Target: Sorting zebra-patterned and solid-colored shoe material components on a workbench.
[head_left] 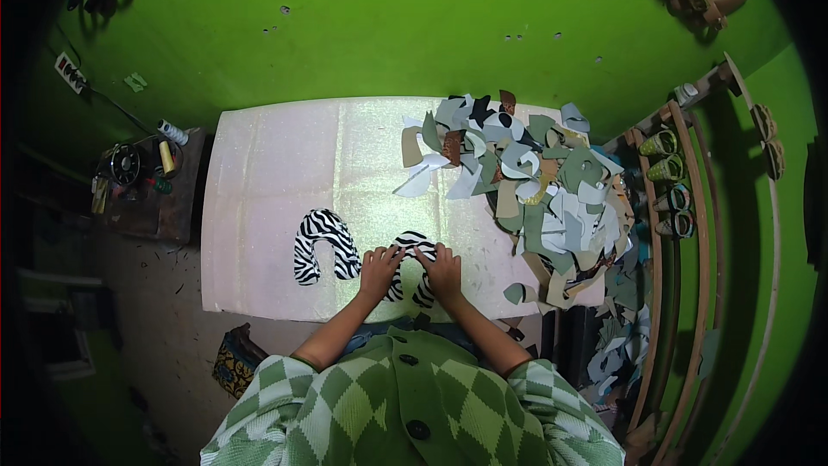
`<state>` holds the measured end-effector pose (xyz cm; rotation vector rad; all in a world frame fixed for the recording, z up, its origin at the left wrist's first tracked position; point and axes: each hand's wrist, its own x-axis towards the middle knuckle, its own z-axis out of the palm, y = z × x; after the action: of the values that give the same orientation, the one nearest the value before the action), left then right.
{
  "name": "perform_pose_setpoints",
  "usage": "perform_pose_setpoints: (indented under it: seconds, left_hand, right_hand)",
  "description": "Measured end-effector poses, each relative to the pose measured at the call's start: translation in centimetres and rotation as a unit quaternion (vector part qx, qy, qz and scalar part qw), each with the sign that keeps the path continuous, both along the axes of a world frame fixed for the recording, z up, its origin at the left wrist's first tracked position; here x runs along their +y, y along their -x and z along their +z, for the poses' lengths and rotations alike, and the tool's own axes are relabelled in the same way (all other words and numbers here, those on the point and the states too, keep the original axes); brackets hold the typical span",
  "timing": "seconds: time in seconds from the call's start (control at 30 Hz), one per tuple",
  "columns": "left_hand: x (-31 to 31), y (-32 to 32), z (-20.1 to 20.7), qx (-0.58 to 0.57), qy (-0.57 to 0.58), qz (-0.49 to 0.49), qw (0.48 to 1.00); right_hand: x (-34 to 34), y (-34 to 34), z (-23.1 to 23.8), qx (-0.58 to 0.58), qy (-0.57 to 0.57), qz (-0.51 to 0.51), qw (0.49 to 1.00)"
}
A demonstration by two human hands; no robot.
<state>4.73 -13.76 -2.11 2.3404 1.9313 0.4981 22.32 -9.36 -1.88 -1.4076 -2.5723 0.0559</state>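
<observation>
So both hands are on the same piece here: a black-and-white zebra-striped arch, soft-looking, maybe fabric. The left hand covers one side and the right hand the other, which I'd guess keeps the curve flat and stops it twisting. Fingers are bent and fairly close together on each hand, touching the stripes, but honestly I can't tell if they're pinching the edge or just pressing down.

Its twin, another zebra-striped arch with black-and-white bands, sits just left of the left fingers, not touched, probably parked there to be within easy reach. The big messy heap of green, grey, white and tan sheet offcuts is off to the right of the right fingers and beyond them, likely pushed aside to leave working room on the pale, shiny covered table.

As for the held arch: top of the bend is between the two sets of fingertips and a bit past them, the legs run back toward the wearer under and below the fingers, open end facing the body.
</observation>
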Motion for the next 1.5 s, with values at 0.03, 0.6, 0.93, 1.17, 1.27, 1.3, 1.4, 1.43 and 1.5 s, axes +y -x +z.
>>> perform_pose_setpoints:
  seconds: [0.03, 0.6, 0.93, 1.17, 1.27, 1.3, 1.4, 1.43, 1.5]
  left_hand:
    - [0.2, 0.1, 0.0, 0.01, 0.004, 0.002, 1.0]
    - [1.0, -0.8, 0.5, -0.238, 0.132, 0.243, 0.931]
    - [1.5, 0.3, -2.3, -0.322, 0.109, 0.222, 0.914]
    - [2.3, 0.5, -1.8, -0.342, 0.151, 0.251, 0.893]
    - [2.5, 1.5, -2.3, -0.341, 0.147, 0.227, 0.9]
    - [2.6, 2.0, -2.7, -0.353, 0.163, 0.207, 0.898]
    - [3.8, 1.9, -1.2, -0.434, 0.24, 0.203, 0.844]
    - [3.6, 2.5, -1.0, -0.512, 0.232, 0.183, 0.806]
    - [3.9, 3.3, 0.1, -0.606, 0.22, 0.164, 0.747]
  right_hand:
    - [0.1, -0.5, -0.1, -0.022, -0.014, -0.006, 1.0]
    - [1.8, -0.7, -0.6, 0.227, 0.232, -0.193, 0.926]
    - [2.8, -0.7, -3.2, 0.243, 0.247, -0.197, 0.917]
    - [4.0, -2.2, -3.4, 0.32, 0.373, -0.158, 0.856]
    - [4.6, -2.7, -2.4, 0.379, 0.483, -0.123, 0.78]
    - [4.9, -2.9, -1.8, 0.391, 0.498, -0.117, 0.766]
    - [5.8, -3.5, -0.9, 0.435, 0.513, -0.094, 0.734]
    - [6.2, -2.6, 0.7, 0.418, 0.542, -0.126, 0.718]
    - [7.1, -1.3, 2.8, 0.384, 0.565, -0.162, 0.712]
